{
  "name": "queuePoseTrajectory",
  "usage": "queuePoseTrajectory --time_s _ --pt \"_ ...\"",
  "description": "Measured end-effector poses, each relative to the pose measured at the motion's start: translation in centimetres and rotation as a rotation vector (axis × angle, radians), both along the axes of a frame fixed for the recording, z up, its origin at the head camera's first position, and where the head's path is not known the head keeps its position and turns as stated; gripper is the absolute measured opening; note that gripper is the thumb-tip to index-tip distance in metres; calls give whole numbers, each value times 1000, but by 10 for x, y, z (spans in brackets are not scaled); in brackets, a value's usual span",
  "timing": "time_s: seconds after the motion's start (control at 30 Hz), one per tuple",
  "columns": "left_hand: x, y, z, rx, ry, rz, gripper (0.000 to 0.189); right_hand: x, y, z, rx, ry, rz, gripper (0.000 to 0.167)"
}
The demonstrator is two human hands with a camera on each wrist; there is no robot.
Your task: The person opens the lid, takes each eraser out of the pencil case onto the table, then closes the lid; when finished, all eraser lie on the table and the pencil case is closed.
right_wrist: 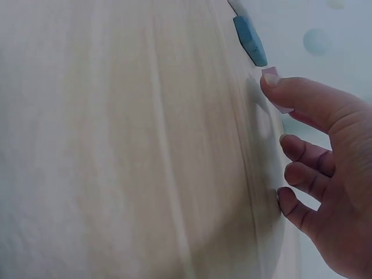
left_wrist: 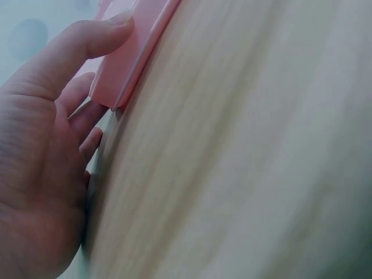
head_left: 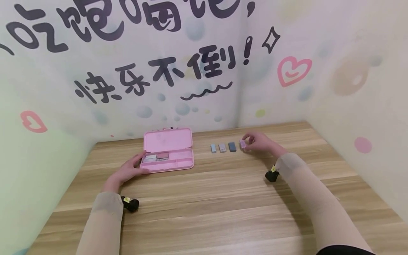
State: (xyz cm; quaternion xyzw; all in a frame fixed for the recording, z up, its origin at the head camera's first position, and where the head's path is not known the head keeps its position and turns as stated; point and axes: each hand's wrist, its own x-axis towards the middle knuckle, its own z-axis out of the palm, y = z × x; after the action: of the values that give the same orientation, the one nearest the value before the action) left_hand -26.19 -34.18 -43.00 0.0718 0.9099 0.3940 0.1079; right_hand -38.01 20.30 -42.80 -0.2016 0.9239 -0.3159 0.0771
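Observation:
A pink pencil case [head_left: 167, 140] lies with its lid raised at the back of the table. My left hand [head_left: 129, 169] holds its left end, the thumb along the front wall and the fingers round the side, as the left wrist view shows. Inside, a few small blocks [head_left: 162, 155] sit in the left compartment. To the right, my right hand [head_left: 259, 141] pinches a small purple eraser [head_left: 243, 144] between thumb and forefinger, at or just above the tabletop. Its thumb covers part of the eraser in the right wrist view.
Left of the purple eraser stand a dark blue eraser [head_left: 232, 147], a greyish-pink one [head_left: 222, 147] and a light blue one [head_left: 213, 148], in a row. A printed wall covering [head_left: 204, 109] rises behind the wooden table [head_left: 204, 205].

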Motion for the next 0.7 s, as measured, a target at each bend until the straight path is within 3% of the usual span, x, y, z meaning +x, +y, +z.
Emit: queuePoseTrajectory --time_s 0.7 --pt "1 0 0 19 0 8 99 -2 -4 -2 53 2 35 42"
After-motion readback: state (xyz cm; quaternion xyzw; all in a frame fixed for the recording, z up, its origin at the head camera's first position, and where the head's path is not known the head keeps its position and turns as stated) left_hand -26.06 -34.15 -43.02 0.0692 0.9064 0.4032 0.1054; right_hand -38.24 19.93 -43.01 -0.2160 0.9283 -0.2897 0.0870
